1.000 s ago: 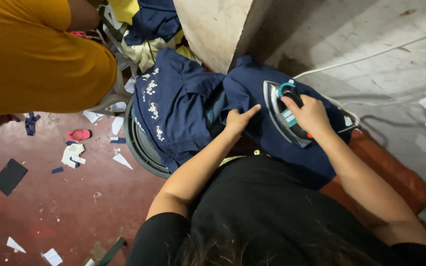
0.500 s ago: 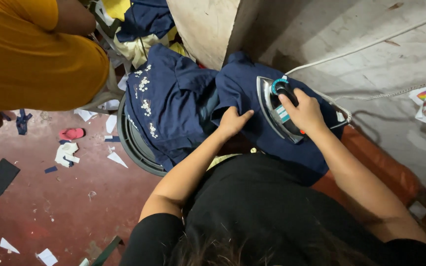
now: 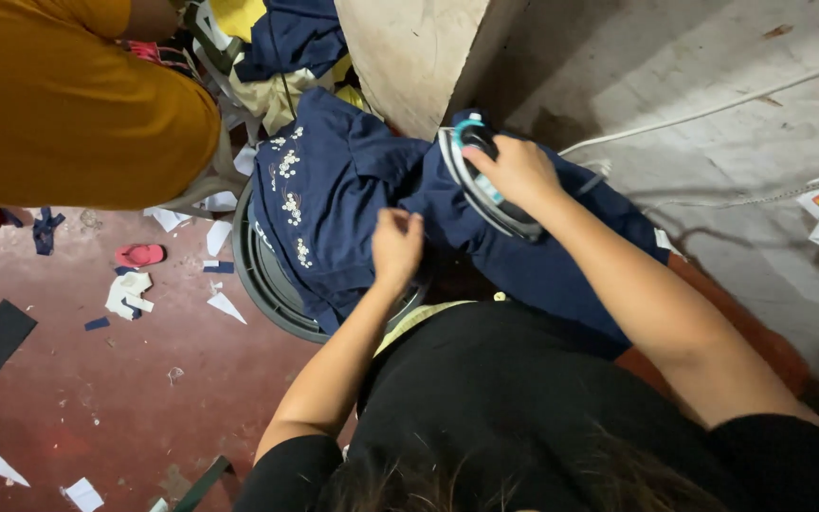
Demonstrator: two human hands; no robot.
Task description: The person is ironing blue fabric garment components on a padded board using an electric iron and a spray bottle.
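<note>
Pinching the navy garment (image 3: 353, 209) with the left hand (image 3: 396, 248), fingers curled shut on a fold at centre, and gripping the iron (image 3: 482, 186) just beyond with the right hand (image 3: 520, 169) wrapped closed round its handle; best kept taut, fingers clear of the soleplate's path. Draped partly over a round dark tub (image 3: 267, 275), above a red floor (image 3: 59, 398) strewn with fabric scraps (image 3: 130, 292) on the left; farther off, a person in mustard clothing (image 3: 59, 104), a pale pillar (image 3: 409, 47), a grey wall on the right.

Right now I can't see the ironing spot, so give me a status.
Right hand gripping the iron on the navy garment. Left hand pinching the cloth flat. Another person in orange close by, not touching.
</note>
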